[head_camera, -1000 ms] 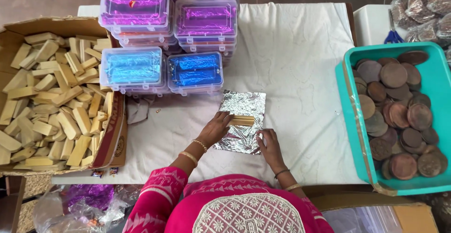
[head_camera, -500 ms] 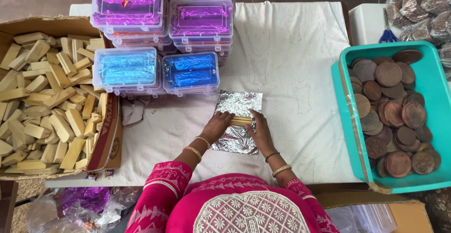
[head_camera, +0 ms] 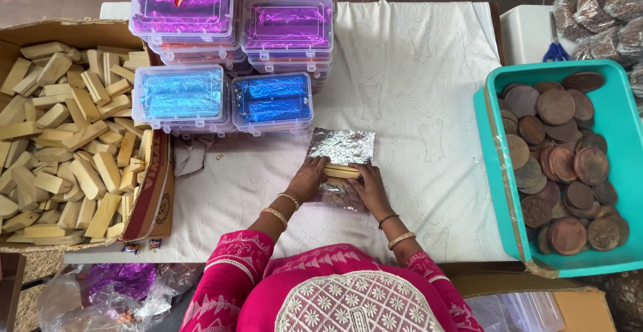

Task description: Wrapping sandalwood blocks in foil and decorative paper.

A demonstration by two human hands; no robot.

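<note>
Your left hand (head_camera: 307,179) and right hand (head_camera: 367,183) each press closed fingers on one pale rectangular bar (head_camera: 341,170), lying on one crinkled silver foil sheet (head_camera: 341,147) at the middle of the white cloth-covered tabletop (head_camera: 415,91). Four clear plastic boxes (head_camera: 224,97) show fully, two purple, two blue. A cardboard box (head_camera: 153,198) holds many wooden blocks; a teal tray (head_camera: 623,138) holds many brown discs.

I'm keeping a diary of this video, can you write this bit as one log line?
left hand: on tan block | right hand: on block | silver foil: under block | white cloth: beneath
</note>
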